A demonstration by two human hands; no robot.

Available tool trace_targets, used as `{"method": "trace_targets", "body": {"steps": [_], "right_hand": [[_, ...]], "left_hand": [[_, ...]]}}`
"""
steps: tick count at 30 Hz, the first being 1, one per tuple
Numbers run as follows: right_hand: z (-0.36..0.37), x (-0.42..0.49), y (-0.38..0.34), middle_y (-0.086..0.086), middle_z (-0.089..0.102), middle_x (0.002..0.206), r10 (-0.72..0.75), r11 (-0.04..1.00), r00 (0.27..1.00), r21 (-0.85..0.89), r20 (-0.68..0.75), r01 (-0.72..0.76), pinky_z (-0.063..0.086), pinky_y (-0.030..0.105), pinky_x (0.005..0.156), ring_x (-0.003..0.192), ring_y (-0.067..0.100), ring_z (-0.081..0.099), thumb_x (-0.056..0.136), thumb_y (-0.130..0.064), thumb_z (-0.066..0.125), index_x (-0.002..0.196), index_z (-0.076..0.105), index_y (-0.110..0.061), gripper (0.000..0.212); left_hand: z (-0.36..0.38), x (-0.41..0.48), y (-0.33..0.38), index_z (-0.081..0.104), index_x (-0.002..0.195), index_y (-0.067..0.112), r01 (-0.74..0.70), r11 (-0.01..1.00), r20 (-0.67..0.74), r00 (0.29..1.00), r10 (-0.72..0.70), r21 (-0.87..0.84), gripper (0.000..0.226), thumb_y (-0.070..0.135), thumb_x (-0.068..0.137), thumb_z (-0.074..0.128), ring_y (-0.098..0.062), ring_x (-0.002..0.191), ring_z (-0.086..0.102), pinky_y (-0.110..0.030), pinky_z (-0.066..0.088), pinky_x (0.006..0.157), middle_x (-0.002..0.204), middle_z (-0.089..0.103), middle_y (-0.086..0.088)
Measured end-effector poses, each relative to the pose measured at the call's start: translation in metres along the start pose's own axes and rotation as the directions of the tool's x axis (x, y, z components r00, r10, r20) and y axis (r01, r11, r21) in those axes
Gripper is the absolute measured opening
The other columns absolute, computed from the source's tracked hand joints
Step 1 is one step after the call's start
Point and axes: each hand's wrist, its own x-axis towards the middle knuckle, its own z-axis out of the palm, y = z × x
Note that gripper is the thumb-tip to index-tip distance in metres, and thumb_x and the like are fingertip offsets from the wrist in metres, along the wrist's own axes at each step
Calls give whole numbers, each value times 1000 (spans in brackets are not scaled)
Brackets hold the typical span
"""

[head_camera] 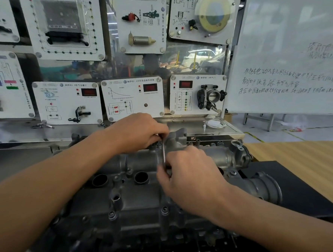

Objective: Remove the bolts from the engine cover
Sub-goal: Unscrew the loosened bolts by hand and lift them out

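The cover (139, 197) fills the near foreground, dark grey, lying on a black mat (293, 178). Over its far half the left hand (140, 131) curls its fingers and pinches the top end of a slim metal tool (163, 155). The right hand (186, 169), nearer, pinches the lower end with bent fingertips. The tool stands nearly upright between them. Bolts (112, 214) sit along the near edge. Another bolt (158, 145) is just beside the tool's top; whether they touch cannot be told.

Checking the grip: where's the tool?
Head view, centre: the tool runs from the left hand down to the right hand, over the engine cover.
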Motion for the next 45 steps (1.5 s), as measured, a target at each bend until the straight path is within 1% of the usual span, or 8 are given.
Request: {"method": "trace_targets", "body": {"steps": [8, 17, 24, 29, 33, 35, 39, 45], "right_hand": [[0, -1, -5, -6, 26, 59, -27, 999, 999, -37, 36, 29, 24, 30, 50, 57, 25, 33, 95, -40, 48, 57, 26, -21, 48], [-13, -5, 24, -4, 42, 65, 2, 998, 995, -67, 97, 4, 45, 32, 58, 63, 23, 50, 98, -39, 44, 70, 48, -22, 33], [-26, 22, 77, 1, 63, 80, 101, 955, 987, -292, 128, -60, 43, 32, 57, 75, 27, 61, 101, -32, 43, 77, 58, -21, 30], [-11, 45, 89, 1, 62, 98, 42, 914, 988, -405, 152, 23, 46, 35, 67, 96, 27, 61, 96, -15, 51, 98, 65, -20, 15], [-13, 52, 90, 7, 60, 83, 49, 941, 979, -338, 196, 21, 52, 38, 69, 81, 31, 62, 96, -14, 48, 79, 61, -16, 22], [-17, 51, 91, 7, 57, 73, 69, 954, 981, -299, 179, -13, 53, 40, 68, 72, 31, 60, 97, -13, 46, 68, 53, -14, 30], [-40, 52, 94, 8, 60, 73, 56, 968, 997, -246, 58, -40, 49, 35, 64, 74, 31, 58, 101, -28, 46, 69, 52, -15, 35], [-98, 11, 118, -2, 72, 82, -11, 986, 999, -168, -37, 5, 53, 35, 67, 74, 18, 62, 97, -43, 55, 93, 75, -19, 31]], "left_hand": [[0, -1, 2, 69, 94, 26, 59, 996, -37, 997, -61, -62, 7, 21, 92, 65, -12, 69, 58, -31, 47, 64, 76, 67, 7], [0, 0, 0, 73, 89, 23, 82, 986, -59, 994, -92, -148, 3, 20, 88, 73, 11, 59, 48, -15, 37, 60, 61, 49, 28], [4, -4, 2, 75, 94, 19, 157, 944, -42, 983, -177, -292, 7, 16, 88, 74, 5, 76, 65, -27, 57, 75, 81, 72, 13], [9, 0, 3, 76, 99, 22, 286, 867, 0, 950, -313, -409, 12, 18, 87, 75, 5, 77, 65, -15, 51, 72, 82, 70, 16], [13, 3, 10, 77, 97, 17, 341, 839, 13, 929, -371, -424, 9, 18, 90, 71, 4, 79, 63, -16, 53, 76, 81, 69, 13], [10, 2, 15, 76, 97, 16, 330, 841, -19, 927, -374, -429, 9, 17, 93, 68, -1, 81, 66, -24, 55, 80, 84, 71, 9], [-8, 0, 22, 73, 107, 18, 243, 793, -200, 888, -414, -559, 15, 17, 93, 66, 1, 74, 70, -12, 53, 73, 85, 72, 12], [-25, 17, 90, 72, 100, 25, 76, 675, -213, 918, -335, -734, 17, 12, 92, 69, -4, 71, 73, -12, 55, 66, 79, 76, 6]]}}
